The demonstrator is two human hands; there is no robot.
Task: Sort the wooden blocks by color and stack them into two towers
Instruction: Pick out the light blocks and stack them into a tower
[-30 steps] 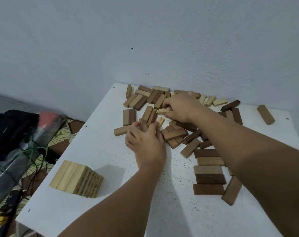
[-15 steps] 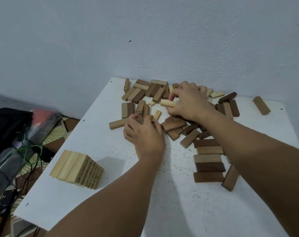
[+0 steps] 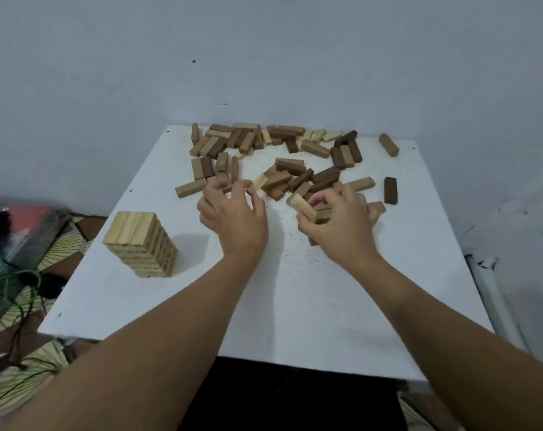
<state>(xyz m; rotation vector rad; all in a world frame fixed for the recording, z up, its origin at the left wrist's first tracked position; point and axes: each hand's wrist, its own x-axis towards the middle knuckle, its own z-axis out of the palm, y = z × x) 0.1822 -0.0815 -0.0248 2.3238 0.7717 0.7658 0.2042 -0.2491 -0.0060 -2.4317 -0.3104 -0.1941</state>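
A pale block (image 3: 303,206) is gripped in the curled fingers of the right hand (image 3: 341,222), its near end raised above the thumb and tilted up to the left. Under that hand several more blocks are covered; how many are held cannot be told. The left hand (image 3: 232,217) is seen from the back, its fingers bent and spread over the near edge of the scattered blocks (image 3: 282,160). A light block (image 3: 257,182) lies right at its fingertips, but whether it is pinched or merely touched cannot be told.

Beyond the hands, the loose blocks are spread in a heap across the far half of the white table (image 3: 295,306), light and dark pieces mixed together, some lying flat and some on edge. A single dark block (image 3: 390,190) is set apart to the right of the heap, and a mid-brown block (image 3: 388,145) is found alone near the far right corner.

Near the left edge of the table, well apart from the heap, a tower of pale blocks (image 3: 141,244) is stacked, with blocks laid side by side on its top layer. No second tower is seen.

A grey wall (image 3: 264,57) is met by the far edge of the table. To the left, on a patterned floor (image 3: 62,244), dark bags and green cord (image 3: 18,284) are seen.
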